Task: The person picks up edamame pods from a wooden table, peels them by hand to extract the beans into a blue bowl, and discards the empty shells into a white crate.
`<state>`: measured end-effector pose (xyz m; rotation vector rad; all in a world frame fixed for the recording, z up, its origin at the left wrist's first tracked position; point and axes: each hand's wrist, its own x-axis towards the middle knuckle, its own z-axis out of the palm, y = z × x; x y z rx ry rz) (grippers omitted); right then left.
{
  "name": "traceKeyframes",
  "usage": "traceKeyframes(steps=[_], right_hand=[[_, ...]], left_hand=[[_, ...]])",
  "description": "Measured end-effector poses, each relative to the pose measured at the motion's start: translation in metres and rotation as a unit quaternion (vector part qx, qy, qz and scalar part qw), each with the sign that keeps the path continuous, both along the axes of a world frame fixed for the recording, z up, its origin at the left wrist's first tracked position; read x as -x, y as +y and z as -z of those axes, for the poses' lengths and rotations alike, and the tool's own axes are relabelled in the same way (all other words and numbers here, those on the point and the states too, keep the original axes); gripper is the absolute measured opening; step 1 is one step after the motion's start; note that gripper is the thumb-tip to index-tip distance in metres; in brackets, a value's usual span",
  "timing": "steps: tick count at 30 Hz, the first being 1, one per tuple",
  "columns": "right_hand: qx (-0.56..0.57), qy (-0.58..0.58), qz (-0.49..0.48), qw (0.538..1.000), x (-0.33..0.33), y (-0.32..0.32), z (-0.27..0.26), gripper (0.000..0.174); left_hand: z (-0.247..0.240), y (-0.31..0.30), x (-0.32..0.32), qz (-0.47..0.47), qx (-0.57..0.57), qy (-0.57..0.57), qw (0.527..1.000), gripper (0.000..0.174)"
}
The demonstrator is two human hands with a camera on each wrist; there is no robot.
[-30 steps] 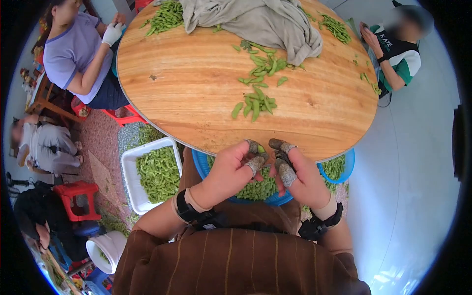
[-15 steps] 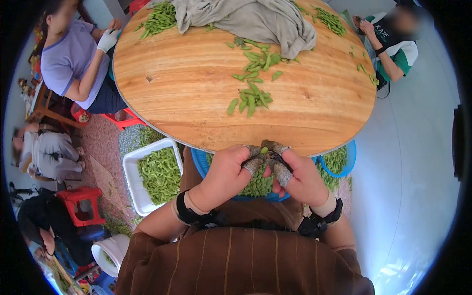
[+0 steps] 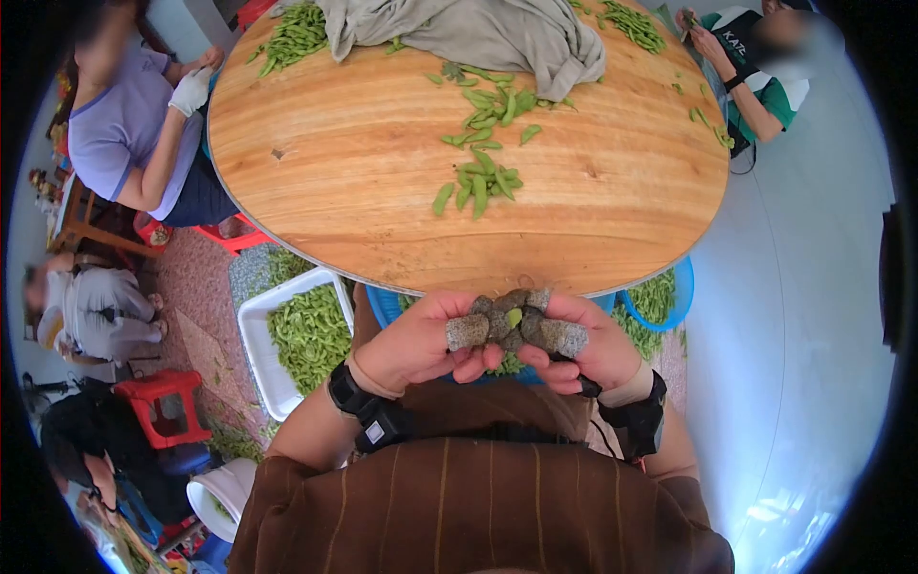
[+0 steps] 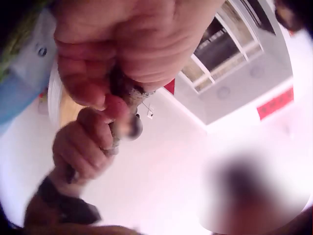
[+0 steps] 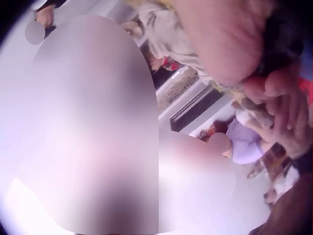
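A green soybean pod (image 3: pixel 514 317) shows between both hands, close to the near edge of the round wooden table (image 3: pixel 335 210). My left hand (image 3: pixel 416 340) pinches it from the left with wrapped thumb and forefinger. From the other side my right hand (image 3: pixel 598 340) pinches it too. Rough grey coverings (image 3: pixel 468 332) wrap the thumbs and forefingers of both hands. Beneath the hands is a blue basin (image 3: pixel 384 304) of green beans, largely hidden now. In the left wrist view, the right hand (image 4: pixel 83 142) meets the left; the pod is hidden there.
Loose pods (image 3: pixel 483 182) and a grey cloth (image 3: pixel 478 38) lie on the table. A white tub (image 3: pixel 251 330) of pods stands at left; a blue basket (image 3: pixel 683 292) at right. Several people sit around, one in a lilac shirt (image 3: pixel 120 139). Red stools (image 3: pixel 163 407) stand at left.
My hands have come together around the pod, the thumbs turning inward and covering more of the basin. The table has slid slightly left and up in the head view.
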<state>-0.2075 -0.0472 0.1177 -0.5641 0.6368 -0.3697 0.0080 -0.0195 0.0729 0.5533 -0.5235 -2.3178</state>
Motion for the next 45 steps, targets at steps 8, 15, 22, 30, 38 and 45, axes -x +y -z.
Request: traceKeyframes(steps=[8,15,22,30,38,45], right_hand=[[0.211,0.164,-0.078,0.96,-0.002,0.001,0.016,0.012],[0.192,0.175,-0.042,0.965,-0.007,0.005,0.017,0.01],[0.217,0.102,-0.035,0.97,0.004,0.01,0.023,0.014],[0.277,0.168,-0.011,0.946,0.005,0.005,0.029,0.026],[0.675,0.397,-0.068,0.619,-0.001,0.014,0.051,0.021],[0.681,0.394,-0.055,0.615,0.004,0.02,0.047,0.017]], left_hand=[[0.004,0.003,0.001,-0.066,0.364,-0.435,0.821,0.014],[0.008,0.015,0.011,-0.107,0.598,-0.66,0.442,0.023],[0.0,0.017,0.005,-0.061,0.203,-0.313,0.926,0.008],[0.007,0.015,0.008,0.036,0.32,-0.382,0.866,0.009],[0.029,0.025,0.008,-0.003,0.364,-0.453,0.814,0.007],[0.042,0.03,0.012,-0.064,0.511,-0.533,0.671,0.01]])
